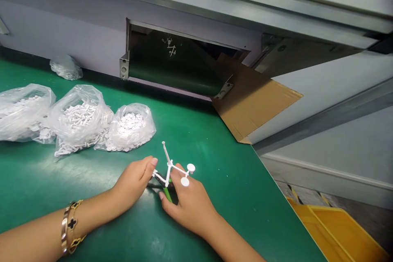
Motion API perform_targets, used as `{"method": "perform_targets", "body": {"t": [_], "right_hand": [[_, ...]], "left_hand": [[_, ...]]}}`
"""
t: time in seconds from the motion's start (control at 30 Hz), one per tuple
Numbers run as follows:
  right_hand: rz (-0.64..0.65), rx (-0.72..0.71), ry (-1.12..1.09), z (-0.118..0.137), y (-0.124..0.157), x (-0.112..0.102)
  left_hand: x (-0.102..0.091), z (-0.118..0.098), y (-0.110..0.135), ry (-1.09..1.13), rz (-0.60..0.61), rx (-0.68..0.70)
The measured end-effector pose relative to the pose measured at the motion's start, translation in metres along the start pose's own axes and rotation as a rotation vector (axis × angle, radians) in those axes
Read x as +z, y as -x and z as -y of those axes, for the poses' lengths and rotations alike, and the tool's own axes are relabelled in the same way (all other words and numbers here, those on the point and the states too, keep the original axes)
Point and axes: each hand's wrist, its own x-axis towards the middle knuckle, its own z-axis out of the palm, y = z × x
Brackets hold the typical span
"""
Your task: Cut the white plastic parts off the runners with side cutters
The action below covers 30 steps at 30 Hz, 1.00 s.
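Note:
A branching white plastic sprue (168, 170) with small round discs on its right-hand arm is held up over the green table. My left hand (135, 180) pinches it at its left end between thumb and fingers. My right hand (192, 202) is closed round the green handles of a pair of nippers (166, 193). The dark jaws of the nippers lie behind the sprue, close to my left fingertips, and are partly hidden. Whether the jaws touch the plastic I cannot tell.
Clear bags of white plastic discs (132, 125) and white pegs (80, 116) stand at the left. Behind, a conveyor belt (172, 67) carries another sprue (170, 46) in an opening. A cardboard sheet (254, 98) leans at the right, and a yellow bin (344, 229) stands below the table edge.

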Motion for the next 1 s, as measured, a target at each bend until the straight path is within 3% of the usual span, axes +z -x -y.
{"method": "perform_targets", "body": {"t": [0.37, 0.6, 0.87, 1.0], "right_hand": [[0.065, -0.001, 0.086, 0.003, 0.002, -0.004], [0.209, 0.024, 0.117, 0.005, 0.002, -0.007], [0.227, 0.033, -0.143, 0.002, 0.005, -0.011], [0.052, 0.009, -0.410, 0.001, 0.006, -0.007]], "left_hand": [[0.009, 0.003, 0.004, 0.111, -0.010, -0.059], [0.011, 0.006, 0.004, 0.136, 0.001, -0.102], [0.010, 0.006, -0.002, 0.201, -0.004, -0.221], [0.009, 0.002, -0.001, 0.157, 0.008, -0.201]]}}
